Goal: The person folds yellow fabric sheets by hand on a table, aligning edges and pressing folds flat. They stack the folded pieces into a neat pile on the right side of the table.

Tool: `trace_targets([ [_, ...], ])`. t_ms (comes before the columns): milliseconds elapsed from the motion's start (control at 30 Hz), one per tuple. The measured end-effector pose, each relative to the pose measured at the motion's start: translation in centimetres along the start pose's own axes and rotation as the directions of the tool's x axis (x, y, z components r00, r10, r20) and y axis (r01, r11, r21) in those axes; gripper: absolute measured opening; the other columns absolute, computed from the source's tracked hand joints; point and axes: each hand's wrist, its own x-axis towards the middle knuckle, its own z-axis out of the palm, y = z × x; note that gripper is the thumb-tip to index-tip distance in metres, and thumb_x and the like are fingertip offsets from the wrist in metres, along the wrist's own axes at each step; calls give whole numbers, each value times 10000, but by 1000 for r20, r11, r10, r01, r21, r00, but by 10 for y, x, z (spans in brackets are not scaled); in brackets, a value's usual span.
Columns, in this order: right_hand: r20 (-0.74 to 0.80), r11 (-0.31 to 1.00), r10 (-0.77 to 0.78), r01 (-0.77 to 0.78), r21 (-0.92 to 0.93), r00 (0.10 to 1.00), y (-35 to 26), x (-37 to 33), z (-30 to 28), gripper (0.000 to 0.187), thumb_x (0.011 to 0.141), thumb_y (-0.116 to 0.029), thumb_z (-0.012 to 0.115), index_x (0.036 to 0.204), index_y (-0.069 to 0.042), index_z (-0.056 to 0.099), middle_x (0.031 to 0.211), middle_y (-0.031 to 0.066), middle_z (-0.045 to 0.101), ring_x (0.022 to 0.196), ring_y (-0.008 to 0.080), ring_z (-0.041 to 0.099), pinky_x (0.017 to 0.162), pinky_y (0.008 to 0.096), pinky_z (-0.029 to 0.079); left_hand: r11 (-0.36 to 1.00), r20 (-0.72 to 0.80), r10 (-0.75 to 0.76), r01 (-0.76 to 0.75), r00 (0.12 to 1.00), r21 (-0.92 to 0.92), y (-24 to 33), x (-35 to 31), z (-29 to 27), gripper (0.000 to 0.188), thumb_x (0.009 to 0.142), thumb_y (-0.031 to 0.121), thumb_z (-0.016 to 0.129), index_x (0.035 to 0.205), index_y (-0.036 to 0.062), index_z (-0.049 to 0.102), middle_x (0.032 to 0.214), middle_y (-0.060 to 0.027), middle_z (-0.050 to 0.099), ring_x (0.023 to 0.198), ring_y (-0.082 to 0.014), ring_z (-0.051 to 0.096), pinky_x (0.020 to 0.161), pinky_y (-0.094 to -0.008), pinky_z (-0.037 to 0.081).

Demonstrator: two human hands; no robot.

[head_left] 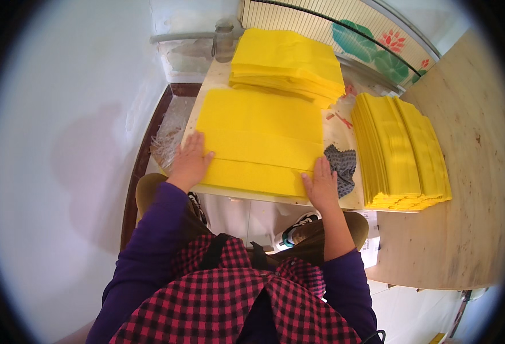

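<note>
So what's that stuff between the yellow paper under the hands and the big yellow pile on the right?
In the head view, a crumpled grey patterned cloth lies there, beside the right hand, with bare table above it.

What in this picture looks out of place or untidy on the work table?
A crumpled grey patterned cloth lies among the neat yellow paper, between the flat sheets under both hands and the fanned stack to the right. Small reddish scraps litter the table above it. The paper itself looks orderly.

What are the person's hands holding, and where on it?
Nothing is gripped. The left hand lies flat on the left edge of the yellow paper sheets; the right hand presses their near right corner.
</note>
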Motion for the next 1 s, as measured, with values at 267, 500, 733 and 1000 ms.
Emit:
trace_targets([
  [267,33,270,315,-123,955,948,4,-31,-14,470,972,-240,515,1312,73,428,1269,218,546,1136,284,560,947,390,463,604,-32,-132,55,991,-795,-6,-39,-30,430,953,198,512,1300,-50,462,1391,-223,432,1273,-336,466,1009,-447,423],
  [500,431,-347,258,-334,877,865,16,-22,-24,371,970,-250,539,1097,99,530,1021,214,647,904,228,663,766,304,580,-698,604,-159,344,781,-628,6,-38,-34,494,974,181,443,1340,-128,319,1392,-280,398,1293,-386,428,1065,-467,387],
  [733,529,-253,341,-466,848,777,40,19,-20,310,922,-271,631,969,32,590,822,141,677,633,155,654,551,243,568,-635,573,-170,356,802,-686,-10,-20,-32,429,971,170,459,1305,-88,384,1351,-241,450,1279,-372,432,1051,-471,397],
  [1000,512,144,256,-556,819,820,41,38,-34,188,924,-191,601,930,-3,590,803,120,668,642,152,649,567,245,558,-449,526,-146,417,838,-790,-34,8,-38,301,951,150,496,1206,-8,522,1190,-137,603,1118,-254,564,981,-388,443],
])
